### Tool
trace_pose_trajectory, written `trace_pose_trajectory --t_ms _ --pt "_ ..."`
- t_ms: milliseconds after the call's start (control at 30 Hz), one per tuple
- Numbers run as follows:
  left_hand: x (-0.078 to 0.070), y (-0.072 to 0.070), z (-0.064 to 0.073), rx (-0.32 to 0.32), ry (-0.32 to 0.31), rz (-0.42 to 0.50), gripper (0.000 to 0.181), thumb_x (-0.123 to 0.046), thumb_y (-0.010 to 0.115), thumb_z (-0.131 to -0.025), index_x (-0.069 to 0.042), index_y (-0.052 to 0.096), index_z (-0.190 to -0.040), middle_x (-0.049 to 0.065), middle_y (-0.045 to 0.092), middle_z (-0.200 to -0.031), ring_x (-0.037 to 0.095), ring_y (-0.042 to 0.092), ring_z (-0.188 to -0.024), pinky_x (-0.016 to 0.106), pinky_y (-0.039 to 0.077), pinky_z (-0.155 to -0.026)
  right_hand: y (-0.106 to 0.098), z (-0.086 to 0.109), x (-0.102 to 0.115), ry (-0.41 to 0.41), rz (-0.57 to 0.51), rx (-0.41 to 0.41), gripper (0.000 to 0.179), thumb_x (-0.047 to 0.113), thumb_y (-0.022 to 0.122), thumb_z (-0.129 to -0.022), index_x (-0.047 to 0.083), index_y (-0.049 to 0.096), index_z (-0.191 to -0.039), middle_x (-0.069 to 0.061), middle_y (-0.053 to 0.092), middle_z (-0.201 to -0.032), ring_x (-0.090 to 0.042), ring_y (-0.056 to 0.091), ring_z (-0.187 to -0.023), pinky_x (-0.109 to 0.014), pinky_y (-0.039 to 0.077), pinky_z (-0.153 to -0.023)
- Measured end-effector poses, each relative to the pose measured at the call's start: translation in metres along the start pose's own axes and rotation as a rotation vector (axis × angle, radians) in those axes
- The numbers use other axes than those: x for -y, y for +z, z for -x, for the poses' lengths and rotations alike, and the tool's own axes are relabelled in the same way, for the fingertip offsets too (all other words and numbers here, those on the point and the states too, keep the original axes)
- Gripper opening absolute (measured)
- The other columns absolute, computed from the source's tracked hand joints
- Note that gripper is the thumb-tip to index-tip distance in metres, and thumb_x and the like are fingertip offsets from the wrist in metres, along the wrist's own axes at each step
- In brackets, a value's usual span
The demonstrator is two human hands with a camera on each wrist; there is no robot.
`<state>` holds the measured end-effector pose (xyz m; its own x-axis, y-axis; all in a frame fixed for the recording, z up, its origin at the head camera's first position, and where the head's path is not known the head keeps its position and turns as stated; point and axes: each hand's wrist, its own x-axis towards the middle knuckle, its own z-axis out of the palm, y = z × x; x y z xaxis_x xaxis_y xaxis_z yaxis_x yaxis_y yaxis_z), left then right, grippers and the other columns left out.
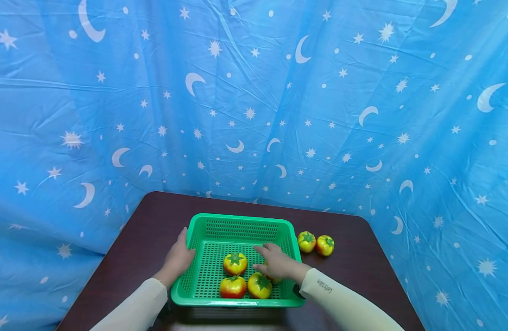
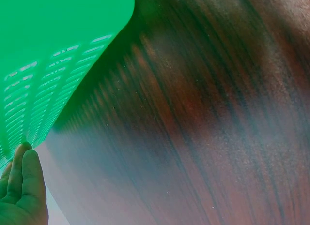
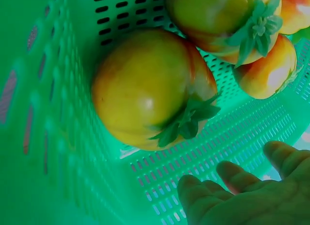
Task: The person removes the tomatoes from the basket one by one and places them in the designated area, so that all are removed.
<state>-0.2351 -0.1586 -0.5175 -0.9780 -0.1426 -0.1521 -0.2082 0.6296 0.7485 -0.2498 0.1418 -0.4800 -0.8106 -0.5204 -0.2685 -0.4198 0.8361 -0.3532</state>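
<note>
A green plastic basket (image 1: 241,302) with slotted walls stands on the table and holds several yellow-red tomatoes (image 1: 235,264) with green leafy tops. My left hand (image 1: 181,254) grips the basket's left side, thumb over the rim; in the left wrist view its fingers (image 2: 33,172) lie straight along the outer wall. Inside the basket, my right hand (image 1: 280,264) is spread with nothing between its fingers. It partly covers one tomato (image 1: 275,279) at the right wall. From the right wrist, a large tomato (image 3: 150,89) shows in a corner, apart from the fingertips.
Two more tomatoes, one nearer (image 1: 306,242) and one farther right (image 1: 325,245), lie on the dark wooden table (image 1: 353,271) just outside the basket's right wall. A blue curtain (image 1: 254,115) with moons and stars hangs behind and beside the table.
</note>
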Motion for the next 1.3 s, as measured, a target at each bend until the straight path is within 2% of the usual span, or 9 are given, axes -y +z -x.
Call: trace_pose_trajectory --t_ms 600,900,1100,1300 --pt "0.003 0.002 -0.003 0.004 0.009 0.014 0.075 -0.01 0.046 -0.092 -0.003 0.001 -0.152 0.033 0.025 -0.148 0.049 0.038 -0.128 0.062 0.039 -0.097 0.008 -0.004 0.007 -0.032 0.044 0.049 0.062 0.044 0.053 -0.093 0.021 0.033 -0.148 -0.016 0.03 -0.152 -0.034 0.029 -0.14 -0.054 0.037 -0.106" --pt "0.002 0.002 -0.002 0.006 -0.001 0.009 0.075 -0.011 0.046 -0.093 -0.005 -0.001 -0.152 0.033 0.027 -0.147 0.049 0.04 -0.127 0.061 0.041 -0.094 0.015 -0.011 0.007 -0.054 0.108 0.093 0.064 0.048 0.056 -0.09 0.029 0.032 -0.147 -0.013 0.033 -0.151 -0.032 0.033 -0.138 -0.051 0.038 -0.105" --pt "0.001 0.002 -0.001 0.017 -0.01 0.017 0.075 -0.011 0.046 -0.094 -0.006 -0.001 -0.152 0.032 0.025 -0.148 0.048 0.04 -0.127 0.06 0.042 -0.092 0.014 -0.01 0.008 -0.012 0.126 0.089 0.06 0.039 0.061 -0.09 0.026 0.039 -0.144 -0.014 0.033 -0.151 -0.033 0.032 -0.138 -0.052 0.039 -0.105" --pt "0.003 0.002 -0.002 0.008 -0.011 0.011 0.075 -0.011 0.046 -0.093 -0.006 -0.001 -0.152 0.031 0.024 -0.149 0.048 0.038 -0.129 0.061 0.04 -0.096 0.013 -0.01 0.007 0.064 0.144 0.085 0.051 0.037 0.059 -0.091 0.022 0.048 -0.139 -0.013 0.038 -0.148 -0.032 0.034 -0.137 -0.05 0.04 -0.104"
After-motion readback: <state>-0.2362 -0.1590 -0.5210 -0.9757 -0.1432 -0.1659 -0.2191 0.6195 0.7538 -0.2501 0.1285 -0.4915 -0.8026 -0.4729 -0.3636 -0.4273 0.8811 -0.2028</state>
